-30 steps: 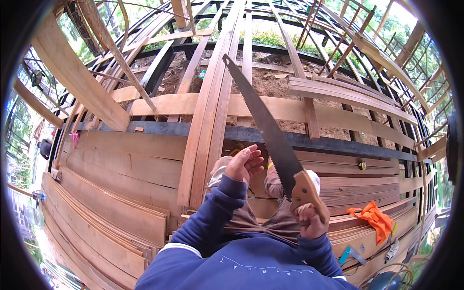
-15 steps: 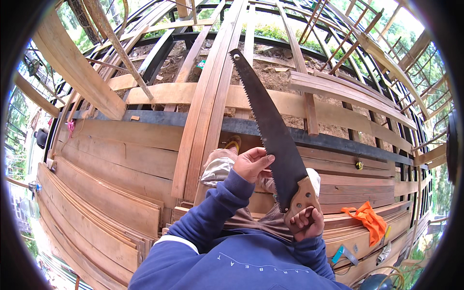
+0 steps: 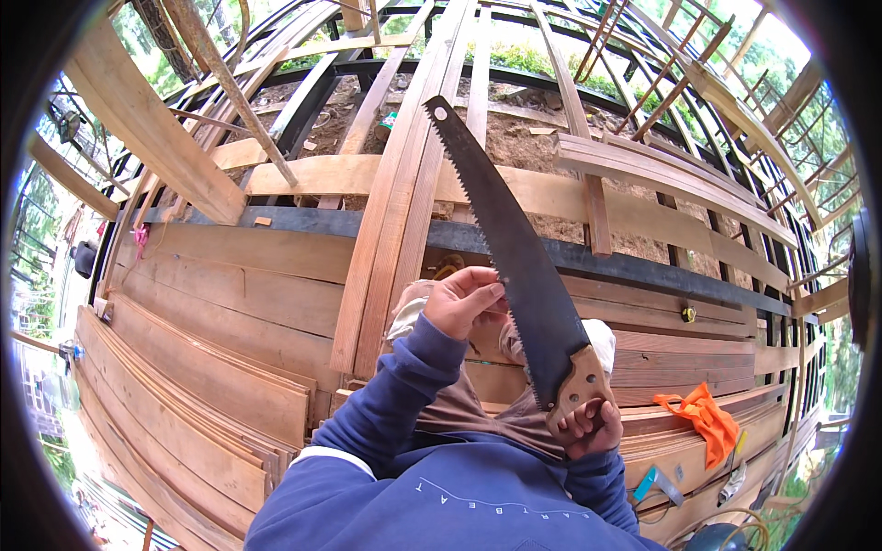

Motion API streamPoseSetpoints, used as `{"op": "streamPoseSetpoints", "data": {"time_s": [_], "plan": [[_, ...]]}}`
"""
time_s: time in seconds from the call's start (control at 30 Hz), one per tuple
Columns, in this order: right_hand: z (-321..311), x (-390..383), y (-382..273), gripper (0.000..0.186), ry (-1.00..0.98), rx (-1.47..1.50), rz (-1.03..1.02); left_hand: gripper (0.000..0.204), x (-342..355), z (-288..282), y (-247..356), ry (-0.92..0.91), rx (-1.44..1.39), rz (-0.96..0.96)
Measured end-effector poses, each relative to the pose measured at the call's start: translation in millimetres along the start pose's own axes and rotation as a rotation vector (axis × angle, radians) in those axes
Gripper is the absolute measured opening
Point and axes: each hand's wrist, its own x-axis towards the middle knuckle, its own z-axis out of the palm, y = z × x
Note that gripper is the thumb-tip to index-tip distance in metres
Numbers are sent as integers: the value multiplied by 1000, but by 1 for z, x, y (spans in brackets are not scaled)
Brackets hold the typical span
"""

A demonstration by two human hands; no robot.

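Note:
A large handsaw (image 3: 519, 248) with a dark blade and a wooden handle is held up in front of my body, its tip pointing away and slightly left. My right hand (image 3: 586, 425) is closed around the lower part of the handle. The saw's teeth face left, toward my left hand (image 3: 466, 301). That hand has thumb and forefinger brought together at the toothed edge, about midway along the blade. Whether the fingertips pinch the blade or something small is hidden. Below the saw, my knees are bent over the planks.
Long planks (image 3: 395, 202) run away from me across a dark metal beam (image 3: 312, 220). Stacked boards (image 3: 202, 376) lie at left. An orange cloth (image 3: 706, 422), a blue-handled tool (image 3: 647, 483) and a yellow tape measure (image 3: 687, 315) are at right. Open joists with soil below lie ahead.
The saw's tip has swung slightly left, while its handle has shifted a little right and down. My left hand has moved slightly left and down along the teeth.

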Motion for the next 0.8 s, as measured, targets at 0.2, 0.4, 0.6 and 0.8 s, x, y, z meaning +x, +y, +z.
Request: {"op": "streamPoseSetpoints", "data": {"time_s": [0.2,0.4,0.6,0.8], "plan": [[-12,-4,1,30,-45,-20,28,15,6,-4,10,14,47,90],[-37,-5,7,34,-41,16,69,17,-6,5,15,25,144,137],[-42,-2,1,36,-103,23,71,20,-29,23,23,-15,243,201],[-44,0,0,40,-125,98,61,20,-43,35,31,-118,294,286]]}}
